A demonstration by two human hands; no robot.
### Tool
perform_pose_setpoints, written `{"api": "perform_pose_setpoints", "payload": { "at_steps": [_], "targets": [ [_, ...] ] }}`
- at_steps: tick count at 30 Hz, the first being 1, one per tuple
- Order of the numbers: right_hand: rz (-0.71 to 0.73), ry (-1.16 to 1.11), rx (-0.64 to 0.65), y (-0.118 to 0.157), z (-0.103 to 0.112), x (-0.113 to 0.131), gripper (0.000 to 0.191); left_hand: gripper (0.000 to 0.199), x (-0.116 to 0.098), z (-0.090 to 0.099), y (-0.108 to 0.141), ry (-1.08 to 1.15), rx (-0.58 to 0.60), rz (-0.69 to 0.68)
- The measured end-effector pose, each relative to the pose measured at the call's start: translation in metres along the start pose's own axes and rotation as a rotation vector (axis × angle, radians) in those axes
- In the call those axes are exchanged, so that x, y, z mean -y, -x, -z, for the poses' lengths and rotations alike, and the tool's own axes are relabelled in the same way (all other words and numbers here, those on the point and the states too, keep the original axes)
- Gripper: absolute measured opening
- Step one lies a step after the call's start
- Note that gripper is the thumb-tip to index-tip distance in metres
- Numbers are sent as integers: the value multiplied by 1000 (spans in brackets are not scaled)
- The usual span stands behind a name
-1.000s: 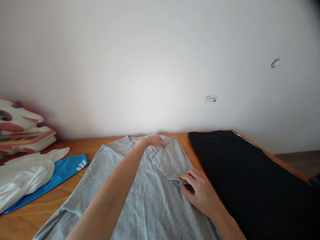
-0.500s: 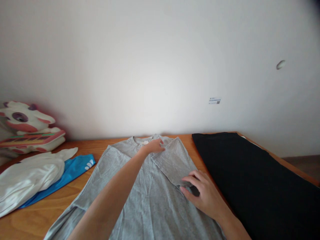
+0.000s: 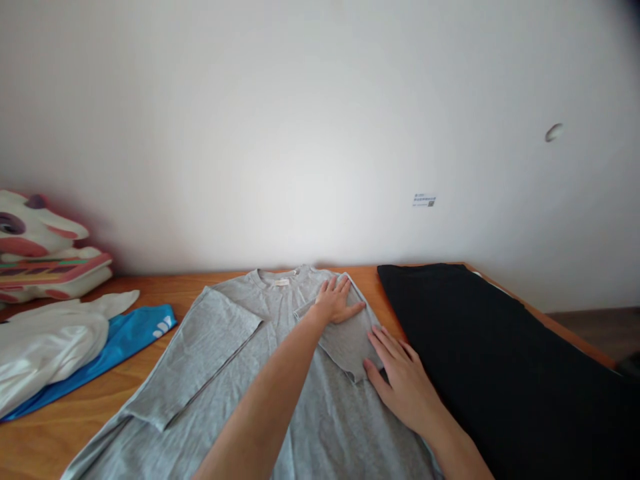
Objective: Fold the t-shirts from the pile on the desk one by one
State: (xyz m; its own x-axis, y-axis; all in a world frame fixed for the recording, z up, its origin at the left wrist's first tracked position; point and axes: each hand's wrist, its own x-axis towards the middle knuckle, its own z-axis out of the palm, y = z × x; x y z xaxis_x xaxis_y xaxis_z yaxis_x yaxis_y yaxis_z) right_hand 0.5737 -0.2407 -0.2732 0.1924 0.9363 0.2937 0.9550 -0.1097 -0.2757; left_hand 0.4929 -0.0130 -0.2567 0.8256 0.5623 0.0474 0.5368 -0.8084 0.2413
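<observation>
A grey shirt point(image 3: 320, 420) lies spread on the wooden table, its collar toward the wall and both sleeves folded inward over the body. My left hand point(image 3: 338, 301) rests flat, fingers spread, on the upper part of the right-side sleeve near the shoulder. Lower down, my right hand point(image 3: 400, 373) lies with fingers extended on the outer edge of that same sleeve, close to its cuff. Neither hand grips the cloth. The left-side sleeve point(image 3: 200, 353) lies untouched across the shirt.
Black cloth point(image 3: 480, 353) covers the right of the wooden table point(image 3: 65, 443). At the left are a white garment point(image 3: 60, 340), a blue garment point(image 3: 123, 340) and a cow-shaped toy keyboard point(image 3: 55, 267). A white wall point(image 3: 250, 133) rises behind.
My left hand has moved right along the sleeve and flattened onto it. My right hand's fingers have straightened and come down on the sleeve edge. The view has shifted slightly right.
</observation>
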Motion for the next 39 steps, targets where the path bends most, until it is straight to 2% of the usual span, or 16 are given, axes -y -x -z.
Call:
{"api": "perform_pose_setpoints", "payload": {
  "at_steps": [2, 6, 8, 10, 12, 14, 18, 23, 26, 29, 32, 34, 37, 39],
  "targets": [
    [3, 7, 34, 1, 2, 0, 56, 82, 1, 5, 2, -9, -45, -47],
    [17, 17, 43, 0, 5, 1, 57, 51, -9, 9, 17, -28, -205, -139],
    [22, 23, 41, 0, 5, 1, 60, 47, -15, 6, 29, -33, -202, -153],
    [27, 24, 34, 0, 5, 0, 63, 57, -18, 4, 43, -30, -174, -168],
    [31, 21, 25, 0, 4, 0, 64, 63, -16, 5, 58, -25, -141, -200],
    [36, 18, 18, 1, 3, -1, 63, 58, -9, 12, 77, -24, -114, -227],
    [51, 27, 1, 1, 2, -3, 63, 48, 19, 37, 135, -56, -149, -187],
    [74, 18, -13, 3, -5, -11, 65, 47, 75, 64, 240, -104, -222, 6],
    [84, 5, -12, 5, -9, -17, 66, 51, 107, 68, 298, -190, -225, 201],
    [62, 33, 14, -1, -2, -14, 63, 65, 126, 61, 333, -253, -197, 346],
    [-45, 149, 14, -18, 8, 5, 50, 70, 131, 52, 345, -276, -201, 352],
    [-62, 192, -23, -32, 8, 27, 51, 68, 132, 49, 344, -276, -233, 322],
    [46, 144, -76, -44, -9, 61, 56, 67, 134, 50, 341, -255, -245, 292],
    [55, 131, -40, -43, -26, 76, 61, 68, 135, 52, 340, -245, -230, 283]
  ]
}}
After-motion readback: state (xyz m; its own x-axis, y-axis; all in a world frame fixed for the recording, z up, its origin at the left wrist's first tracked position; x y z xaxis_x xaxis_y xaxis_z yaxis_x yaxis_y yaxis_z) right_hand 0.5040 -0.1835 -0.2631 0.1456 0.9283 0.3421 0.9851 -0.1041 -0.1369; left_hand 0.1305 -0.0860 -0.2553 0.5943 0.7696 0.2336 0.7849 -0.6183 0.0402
